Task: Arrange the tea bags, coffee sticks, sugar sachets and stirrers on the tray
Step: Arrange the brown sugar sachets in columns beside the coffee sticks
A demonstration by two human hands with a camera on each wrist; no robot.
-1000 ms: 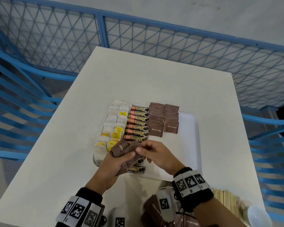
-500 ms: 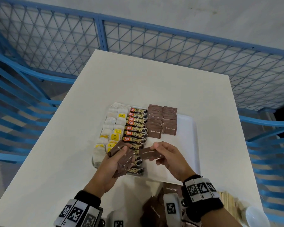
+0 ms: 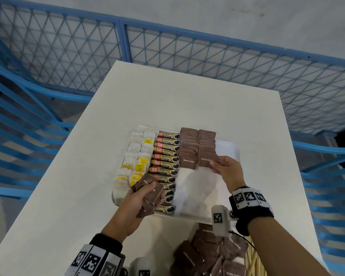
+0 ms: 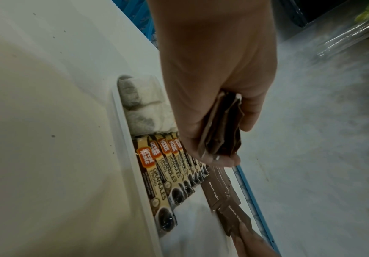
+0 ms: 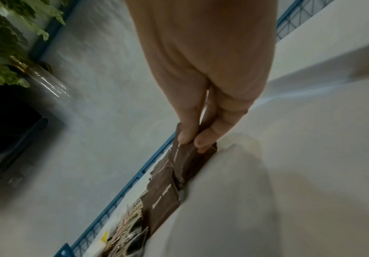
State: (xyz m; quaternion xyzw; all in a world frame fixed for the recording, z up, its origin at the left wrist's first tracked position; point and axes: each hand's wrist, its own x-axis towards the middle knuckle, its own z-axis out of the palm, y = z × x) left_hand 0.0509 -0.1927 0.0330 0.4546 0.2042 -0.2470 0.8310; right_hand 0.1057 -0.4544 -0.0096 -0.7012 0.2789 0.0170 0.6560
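A white tray [image 3: 228, 150] holds white tea bags [image 3: 134, 156] on its left, a column of coffee sticks [image 3: 164, 156] beside them, and two rows of brown sugar sachets [image 3: 197, 142]. My right hand [image 3: 225, 168] pinches one brown sugar sachet [image 3: 206, 160] at the near end of the right row, lying on or just above the tray. In the right wrist view the thumb and fingers [image 5: 188, 133] clamp that sachet [image 5: 185, 160]. My left hand [image 3: 135, 202] grips a small stack of brown sachets [image 3: 149, 188] over the tray's near left, the same stack [image 4: 221, 132] showing in the left wrist view.
A loose heap of brown sugar sachets [image 3: 207, 253] lies at the table's near edge, with wooden stirrers [image 3: 253, 259] beside it on the right. The tray's right part [image 3: 199, 192] is bare white. A blue mesh railing [image 3: 167, 48] surrounds the white table [image 3: 187, 100].
My right hand has taken one sachet from the stack in my left hand and carried it forward and right to the near end of the right sachet row. The left hand stayed roughly in place.
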